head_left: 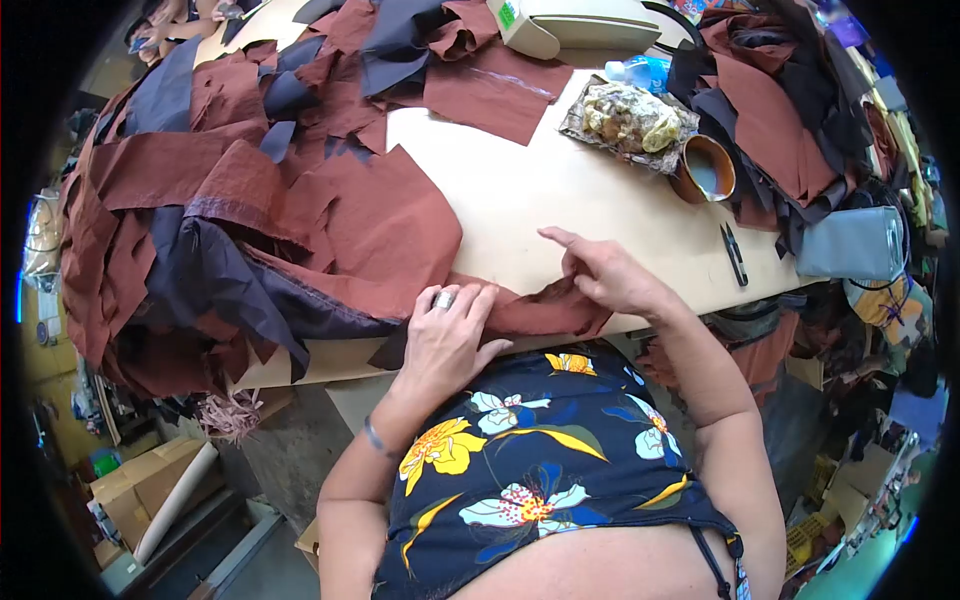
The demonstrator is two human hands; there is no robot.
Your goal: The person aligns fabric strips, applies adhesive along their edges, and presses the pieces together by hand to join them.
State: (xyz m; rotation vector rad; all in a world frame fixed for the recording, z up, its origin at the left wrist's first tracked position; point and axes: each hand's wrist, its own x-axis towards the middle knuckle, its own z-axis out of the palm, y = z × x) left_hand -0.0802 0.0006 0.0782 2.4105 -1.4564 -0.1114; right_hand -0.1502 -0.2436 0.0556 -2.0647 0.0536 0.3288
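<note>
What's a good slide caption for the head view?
Left hand and right hand at reddish-brown cloth on a pale table, black snips nearby.

The cloth (375, 220) looks matt — the tabletop (490, 190) smooth, the ring (443, 299) shiny metal.

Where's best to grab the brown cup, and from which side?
Probably around the outer wall of the brown cup, with the right hand coming from the near side: the cloth pile crowds its right, the messy board its left, and no handle shows. Keep it level, since something pale is inside.
</note>
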